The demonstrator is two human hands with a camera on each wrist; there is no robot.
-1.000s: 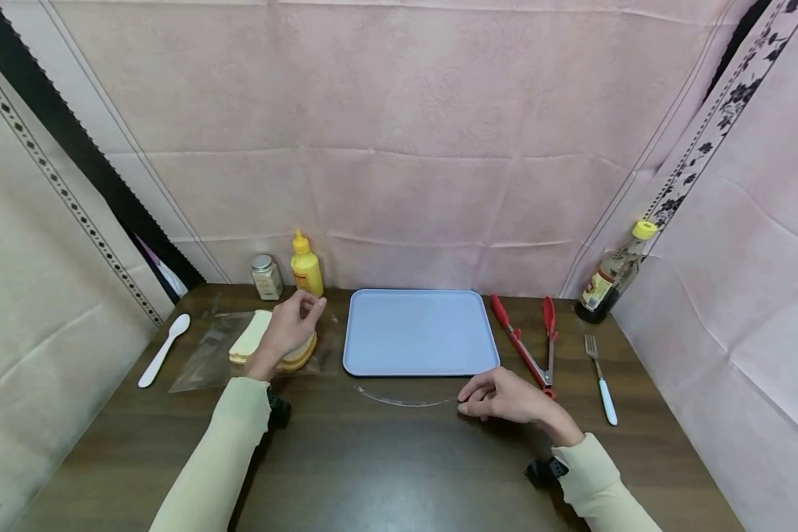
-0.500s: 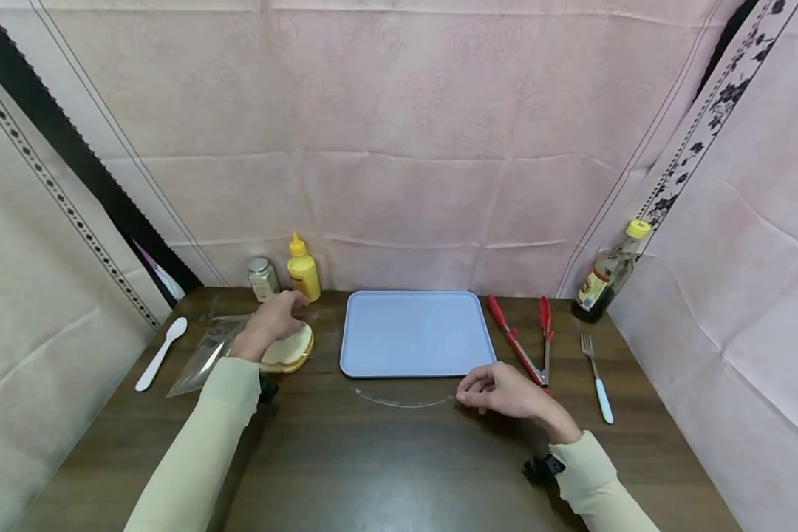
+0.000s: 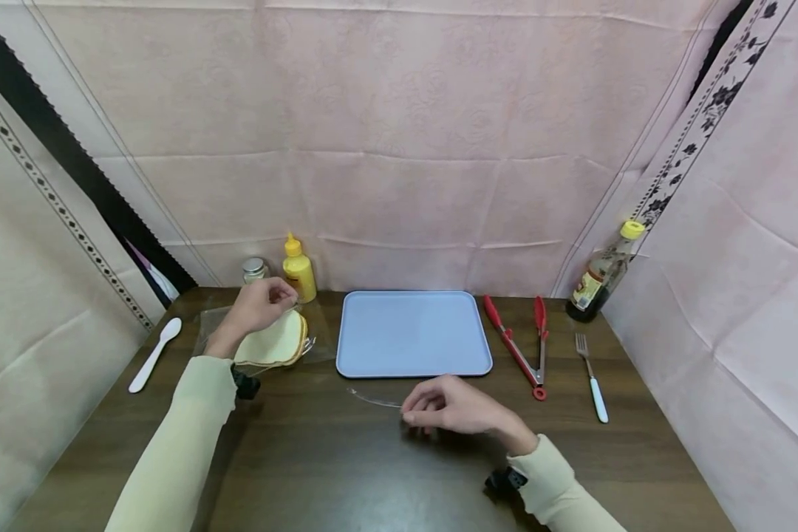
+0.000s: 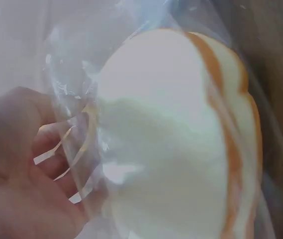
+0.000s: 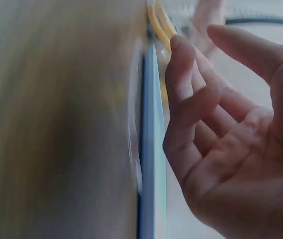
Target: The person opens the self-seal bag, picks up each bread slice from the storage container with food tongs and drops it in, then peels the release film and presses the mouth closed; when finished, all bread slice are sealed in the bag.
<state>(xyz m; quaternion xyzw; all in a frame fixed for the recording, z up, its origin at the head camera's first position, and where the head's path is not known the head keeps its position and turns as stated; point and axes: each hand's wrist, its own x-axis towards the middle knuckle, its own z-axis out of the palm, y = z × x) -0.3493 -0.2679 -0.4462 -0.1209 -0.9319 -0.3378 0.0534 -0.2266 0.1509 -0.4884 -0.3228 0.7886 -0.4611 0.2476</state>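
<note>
While our left hand [image 3: 258, 304] pinches the clear plastic bag [image 4: 81, 144] and tips up the pale sliced bread [image 3: 274, 345] inside, it stands just left of the light blue rectangular tray [image 3: 414, 332]; our right hand [image 3: 447, 408], fingers loosely curled, holds nothing above the dark wooden tabletop [image 3: 372, 473], near a thin clear strip [image 3: 372, 400] before the tray's near edge; red tongs [image 3: 522, 346] lie well apart.
</note>
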